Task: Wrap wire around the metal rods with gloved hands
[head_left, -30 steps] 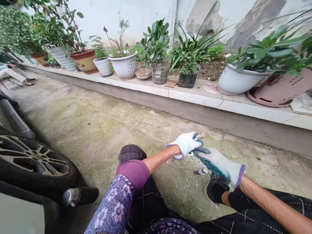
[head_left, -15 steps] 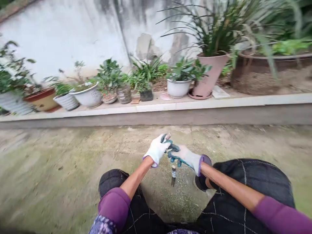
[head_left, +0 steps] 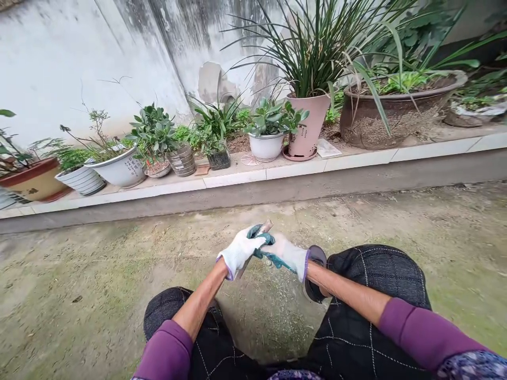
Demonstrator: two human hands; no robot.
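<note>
Both my hands wear white work gloves with teal palms and meet in front of my knees. My left hand [head_left: 240, 249] is closed around a short brownish stick-like piece [head_left: 263, 228] whose tip pokes up past the fingers. My right hand [head_left: 285, 253] is curled against the same piece from the right, fingers touching the left glove. What lies lower between the gloves is hidden. I sit low, with dark checked trousers [head_left: 372, 279] and purple sleeves framing the view.
A tiled ledge [head_left: 237, 177] runs along a stained white wall, crowded with potted plants: a pink pot [head_left: 307, 129], a white pot [head_left: 266, 146], a wide brown planter [head_left: 392, 108]. Mossy concrete ground [head_left: 99, 269] spreads before me, with fine scattered debris between my feet.
The view has swung right, away from a car wheel, so more planters show. My hands stayed together on the stick. A small dark cylinder seen below them earlier is out of sight now.
</note>
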